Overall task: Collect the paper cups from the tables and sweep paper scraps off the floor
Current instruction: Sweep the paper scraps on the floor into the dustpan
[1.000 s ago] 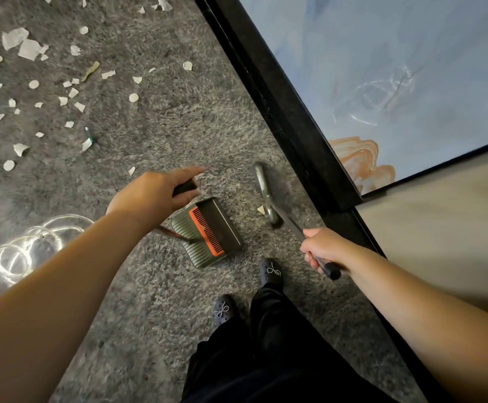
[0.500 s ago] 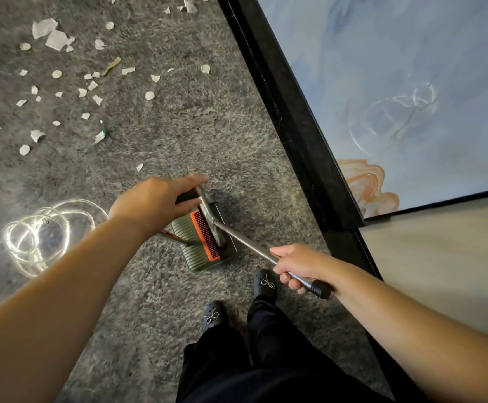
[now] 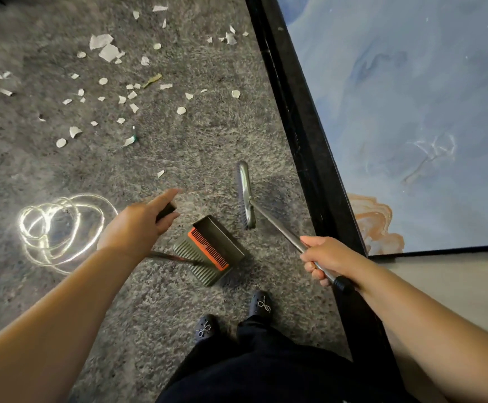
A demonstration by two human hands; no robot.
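The left hand (image 3: pixel 138 225) grips the dark handle of the green dustpan (image 3: pixel 212 251), which sits on the grey carpet (image 3: pixel 178 158). The right hand (image 3: pixel 328 258) is curled round the metal stick of the broom (image 3: pixel 245 196), whose brush sits just past the dustpan. Beyond the dustpan lie many white paper scraps (image 3: pixel 109 50). Two dark shoes (image 3: pixel 261 303) stand near the dustpan

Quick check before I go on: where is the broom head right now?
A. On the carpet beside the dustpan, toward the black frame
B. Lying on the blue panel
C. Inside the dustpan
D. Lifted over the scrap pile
A: the broom head sits on the grey carpet apart from the dustpan, between it and the black frame.
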